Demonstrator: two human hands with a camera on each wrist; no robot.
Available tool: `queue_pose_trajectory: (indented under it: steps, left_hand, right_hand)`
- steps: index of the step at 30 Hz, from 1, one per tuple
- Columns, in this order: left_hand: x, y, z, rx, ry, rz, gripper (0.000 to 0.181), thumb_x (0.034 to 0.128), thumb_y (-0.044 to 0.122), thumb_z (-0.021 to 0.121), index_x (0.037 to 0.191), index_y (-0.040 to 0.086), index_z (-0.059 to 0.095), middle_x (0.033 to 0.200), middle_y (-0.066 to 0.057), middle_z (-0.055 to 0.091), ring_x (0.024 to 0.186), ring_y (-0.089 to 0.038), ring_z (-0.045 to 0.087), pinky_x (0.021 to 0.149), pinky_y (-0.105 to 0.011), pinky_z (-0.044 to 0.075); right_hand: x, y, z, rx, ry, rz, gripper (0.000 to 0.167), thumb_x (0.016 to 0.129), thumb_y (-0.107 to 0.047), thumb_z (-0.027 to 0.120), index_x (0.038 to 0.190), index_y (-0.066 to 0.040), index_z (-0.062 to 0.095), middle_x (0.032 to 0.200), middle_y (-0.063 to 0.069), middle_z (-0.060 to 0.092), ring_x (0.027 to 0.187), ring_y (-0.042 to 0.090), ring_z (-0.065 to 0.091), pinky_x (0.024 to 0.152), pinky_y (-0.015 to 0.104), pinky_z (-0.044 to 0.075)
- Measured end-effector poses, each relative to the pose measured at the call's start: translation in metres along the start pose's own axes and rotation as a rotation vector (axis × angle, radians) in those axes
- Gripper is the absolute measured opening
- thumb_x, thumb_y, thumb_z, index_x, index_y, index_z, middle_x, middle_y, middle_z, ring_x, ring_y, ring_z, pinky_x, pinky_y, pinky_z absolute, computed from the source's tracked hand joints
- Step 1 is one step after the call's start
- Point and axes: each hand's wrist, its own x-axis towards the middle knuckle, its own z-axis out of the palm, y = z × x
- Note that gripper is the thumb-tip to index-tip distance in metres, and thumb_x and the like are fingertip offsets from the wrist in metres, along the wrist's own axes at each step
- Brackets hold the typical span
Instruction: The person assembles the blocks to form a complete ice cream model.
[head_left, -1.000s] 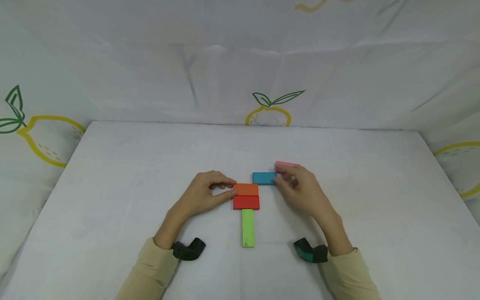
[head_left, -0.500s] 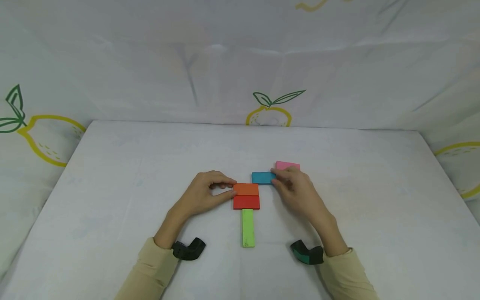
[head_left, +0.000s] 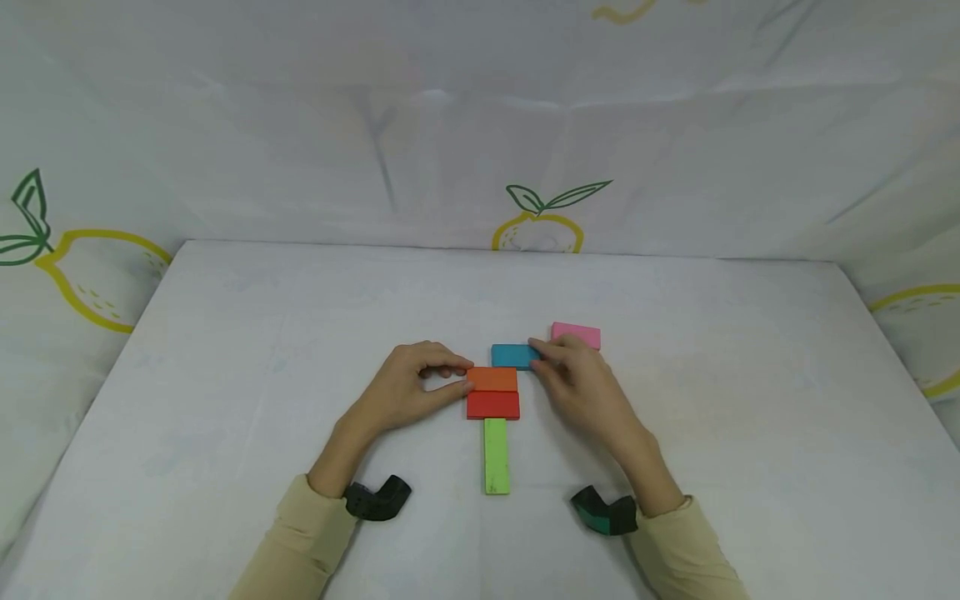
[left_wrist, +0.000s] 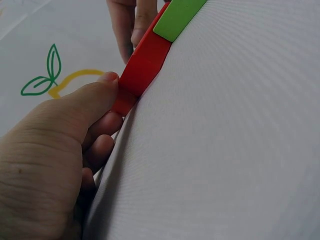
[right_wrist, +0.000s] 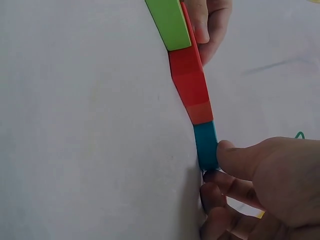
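An orange block (head_left: 492, 379) lies against the far side of a red block (head_left: 492, 406), with a green block (head_left: 496, 457) running from the red one toward the person. My left hand (head_left: 407, 385) pinches the orange block's left end between thumb and finger. Beyond the orange block lies a blue block (head_left: 512, 356), offset to the right. My right hand (head_left: 588, 390) grips the blue block's right end; the right wrist view shows the thumb on the blue block (right_wrist: 205, 145). A pink block (head_left: 585, 333) lies beyond the right hand, partly covered by it.
The blocks lie on a white-covered table (head_left: 300, 283). Behind it hangs a white cloth (head_left: 300, 150) with lemon drawings. A dark curved device (head_left: 378, 498) sits at the left wrist, and another (head_left: 604, 511) at the right wrist.
My right hand has moved left with the blue block, bringing it farther behind the orange one. More of the pink block shows. My left hand has stayed in place.
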Motion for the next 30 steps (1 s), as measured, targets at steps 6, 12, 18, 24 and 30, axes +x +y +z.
queue_pose_trajectory:
  steps: [6,12,18,24,30]
  left_hand:
    - [0.000,0.000,0.000,0.000,0.002,0.003,0.022,0.0873,0.019,0.081,0.108,0.013,0.080,0.092,0.004,0.074,0.083,-0.008,0.060,0.075,-0.023,0.050]
    - [0.000,0.001,0.001,0.006,0.001,0.004,0.022,0.0873,0.020,0.081,0.108,0.013,0.080,0.091,0.004,0.073,0.083,-0.008,0.060,0.074,-0.023,0.050]
    - [0.000,0.000,0.001,0.021,0.002,-0.002,0.022,0.0869,0.020,0.082,0.108,0.014,0.080,0.092,0.004,0.073,0.083,-0.008,0.060,0.075,-0.023,0.051]
    - [0.000,0.000,0.001,0.018,0.004,0.003,0.022,0.0869,0.020,0.082,0.108,0.014,0.080,0.092,0.004,0.074,0.083,-0.008,0.060,0.075,-0.023,0.051]
    - [0.001,0.000,0.001,0.004,0.002,0.005,0.022,0.0870,0.019,0.082,0.108,0.013,0.080,0.092,0.004,0.074,0.083,-0.009,0.060,0.075,-0.023,0.051]
  right_hand:
    - [0.000,-0.004,0.005,-0.024,0.017,0.002,0.038,0.097,-0.010,0.068,0.134,-0.002,0.066,0.102,0.009,0.066,0.085,0.017,0.055,0.070,0.023,0.048]
    - [0.000,-0.004,0.008,-0.023,0.022,0.002,0.039,0.097,-0.011,0.069,0.135,-0.004,0.066,0.103,0.008,0.067,0.086,0.016,0.056,0.071,0.023,0.049]
    - [0.001,-0.001,0.002,0.047,0.015,-0.018,0.039,0.097,-0.010,0.068,0.134,0.001,0.065,0.094,0.008,0.068,0.082,0.016,0.059,0.071,0.022,0.052]
    - [0.000,0.003,-0.004,0.074,0.011,0.050,0.036,0.098,-0.014,0.066,0.132,-0.001,0.067,0.099,0.011,0.074,0.080,0.016,0.066,0.073,0.021,0.055]
    - [0.001,0.003,-0.002,0.095,-0.005,0.058,0.033,0.099,-0.014,0.066,0.130,-0.002,0.069,0.096,0.012,0.074,0.076,0.016,0.063,0.068,0.021,0.053]
